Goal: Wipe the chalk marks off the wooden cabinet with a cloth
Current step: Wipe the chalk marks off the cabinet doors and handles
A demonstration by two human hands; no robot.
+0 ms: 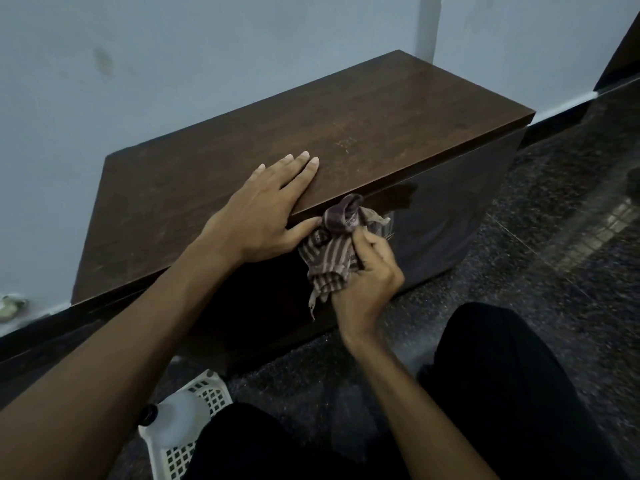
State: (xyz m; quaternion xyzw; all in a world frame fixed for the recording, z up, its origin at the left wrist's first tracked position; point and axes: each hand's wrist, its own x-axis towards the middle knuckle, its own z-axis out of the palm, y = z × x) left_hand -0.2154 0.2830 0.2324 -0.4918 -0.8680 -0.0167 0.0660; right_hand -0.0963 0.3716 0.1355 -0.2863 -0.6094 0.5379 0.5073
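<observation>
Wooden cabinet [242, 161] is heavy and rigid against the wall, my left hand [266, 209] flat and spread on its top's front edge, right hand [363, 271] bunched round the soft, limp cloth [332, 244] against the front face, faint chalk marks [346, 144] mid-top.

Wooden cabinet [346, 133], seemingly glossy front

White basket and jug on a dark speckled floor beside a pale blue wall.

A white plastic lattice basket [207, 403] sits on the near left of the polished, dark speckled stone floor [519, 254], holding a translucent white jug [180, 415] with a black cap [149, 414]. The blue-grey wall [173, 64] runs along the far side above a dark skirting [561, 114]. A small pale object [12, 306], too blurred to identify, lies at the far left by the wall's foot.
</observation>
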